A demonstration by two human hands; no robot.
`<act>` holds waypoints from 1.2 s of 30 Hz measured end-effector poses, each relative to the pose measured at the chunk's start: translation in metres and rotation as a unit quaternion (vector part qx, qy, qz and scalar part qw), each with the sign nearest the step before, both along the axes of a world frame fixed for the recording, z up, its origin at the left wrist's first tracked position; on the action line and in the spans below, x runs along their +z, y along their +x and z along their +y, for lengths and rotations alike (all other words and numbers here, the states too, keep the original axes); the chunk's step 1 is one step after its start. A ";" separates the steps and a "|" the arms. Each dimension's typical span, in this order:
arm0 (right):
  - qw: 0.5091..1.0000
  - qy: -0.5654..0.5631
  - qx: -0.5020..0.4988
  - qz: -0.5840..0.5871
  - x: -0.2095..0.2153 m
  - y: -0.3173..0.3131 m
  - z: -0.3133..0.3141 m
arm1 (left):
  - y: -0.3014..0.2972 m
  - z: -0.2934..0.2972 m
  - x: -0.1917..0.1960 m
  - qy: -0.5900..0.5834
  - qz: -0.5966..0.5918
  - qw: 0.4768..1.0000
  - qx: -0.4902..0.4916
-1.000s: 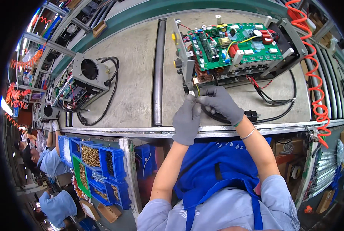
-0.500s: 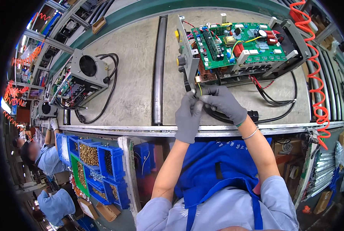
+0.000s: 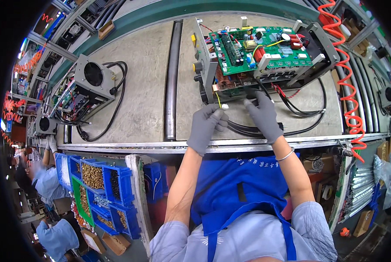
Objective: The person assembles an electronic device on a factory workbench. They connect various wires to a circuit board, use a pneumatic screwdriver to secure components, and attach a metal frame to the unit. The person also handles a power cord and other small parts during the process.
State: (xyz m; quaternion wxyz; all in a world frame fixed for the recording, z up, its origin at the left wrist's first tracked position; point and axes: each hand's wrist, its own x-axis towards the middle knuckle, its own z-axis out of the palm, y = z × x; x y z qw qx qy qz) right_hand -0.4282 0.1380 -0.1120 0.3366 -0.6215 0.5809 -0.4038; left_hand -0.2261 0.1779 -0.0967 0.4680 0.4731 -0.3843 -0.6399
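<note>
Our left hand (image 3: 206,126) pinches a thin yellow wire (image 3: 217,99) below the open unit (image 3: 256,56) on the bench (image 3: 143,100); our right hand (image 3: 263,115) fingers the black cables (image 3: 300,107), grip unclear. We judge the wire light, limp and fragile: hold near its end.

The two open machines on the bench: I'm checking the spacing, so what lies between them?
In the head view, a dark metal rail runs across the bench between the small fan unit and the circuit-board unit.
</note>
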 end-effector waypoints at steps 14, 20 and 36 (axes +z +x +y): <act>0.997 0.009 0.036 0.062 0.005 0.022 -0.027 | -0.004 0.005 0.005 -0.030 -0.005 0.999 0.011; 0.980 0.010 0.118 0.162 0.050 0.005 -0.011 | -0.023 0.005 -0.020 -0.095 -0.022 0.989 0.108; 0.932 0.147 0.102 -0.316 0.000 0.027 -0.015 | -0.034 0.000 -0.020 -0.044 0.011 0.989 0.139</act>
